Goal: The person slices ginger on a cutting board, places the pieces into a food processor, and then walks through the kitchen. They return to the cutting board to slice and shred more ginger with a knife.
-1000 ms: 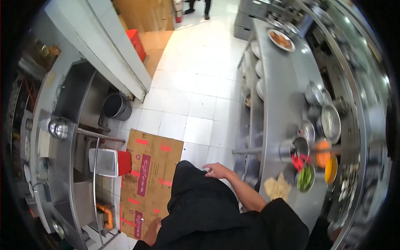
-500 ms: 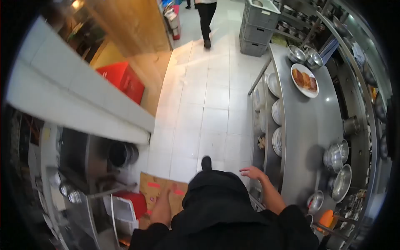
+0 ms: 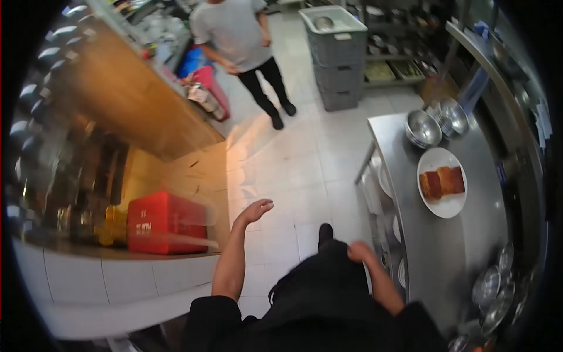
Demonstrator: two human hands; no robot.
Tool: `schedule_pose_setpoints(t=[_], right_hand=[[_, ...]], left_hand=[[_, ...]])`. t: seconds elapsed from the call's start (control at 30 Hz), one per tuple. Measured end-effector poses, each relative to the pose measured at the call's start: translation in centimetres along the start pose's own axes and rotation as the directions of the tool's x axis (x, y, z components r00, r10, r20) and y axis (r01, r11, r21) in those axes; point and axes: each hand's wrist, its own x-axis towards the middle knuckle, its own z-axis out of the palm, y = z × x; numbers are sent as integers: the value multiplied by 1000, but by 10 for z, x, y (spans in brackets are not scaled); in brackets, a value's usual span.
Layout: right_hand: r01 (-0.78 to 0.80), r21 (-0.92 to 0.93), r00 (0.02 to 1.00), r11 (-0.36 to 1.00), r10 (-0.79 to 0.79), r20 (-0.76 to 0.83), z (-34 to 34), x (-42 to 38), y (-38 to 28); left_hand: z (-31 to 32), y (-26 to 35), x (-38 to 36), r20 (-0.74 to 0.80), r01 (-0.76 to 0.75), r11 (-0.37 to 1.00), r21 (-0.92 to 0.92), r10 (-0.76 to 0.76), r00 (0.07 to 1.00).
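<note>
While the left hand (image 3: 255, 212) hangs forward, fingers loosely extended, I cannot tell the right hand's (image 3: 360, 252) grip; right of both, the table (image 3: 427, 252) bears a plate (image 3: 444, 207).

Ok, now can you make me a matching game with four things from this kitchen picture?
Things:
1. oval-looking white plate
2. boxy red container
3. tall stack of grey plastic crates
4. person's bare left hand

Where or how:
A. round silver metal bowl in its top
B. over pale floor tiles, apparently empty
C. on the shiny steel table, bearing browned food pieces
D. in the picture's left half, white marks on its side

Right pairs: 1-C; 2-D; 3-A; 4-B
</note>
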Motion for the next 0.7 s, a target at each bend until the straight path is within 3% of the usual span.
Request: schedule_pose_setpoints(t=[0.07,0.1,0.17,0.2,0.23,0.27,0.33,0.43,0.5,0.53,0.6,0.67,0.7], right_hand=[[104,-71,994,992,-106,-33,-75,56,-7],[3,-106,1000,994,-1,26,-117,87,-18],[69,-136,998,988,-68,16,-190,152,-19],[75,-99,996,992,-80,-47,-237,172,-27],[129,15,964,992,-121,-238,-265,198,-21],[195,57,922,979,-164,-350,-298,218,-19],[234,248,886,940,-101,-453,-369,249,-21],[257,310,836,916,-50,-546,-439,301,2],[231,550,844,803,117,-524,-467,332,22],[206,567,851,797,140,-506,-470,346,34],[75,676,827,733,332,-453,-484,369,69],[37,683,814,730,374,-444,-497,383,99],[44,789,751,613,501,-430,-496,379,105]], left_hand=[[26,-7,11,71,111,985,-135,-102,992],[40,-19,10,91,208,957,-203,-193,977],[79,-48,-6,100,472,803,-363,-470,877],[104,-102,-10,216,562,716,-414,-523,825],[109,-92,-30,257,615,740,-274,-559,788],[117,-98,-48,295,628,756,-184,-567,769],[123,-109,-71,330,630,766,-131,-566,756],[106,-111,-48,355,633,770,-83,-570,741],[81,-116,-8,365,614,788,-47,-559,745],[65,-117,18,373,602,798,-24,-552,746],[29,-113,83,399,551,834,34,-517,757],[-13,-111,167,430,417,903,100,-417,801],[-37,-111,219,452,309,940,142,-339,825]])
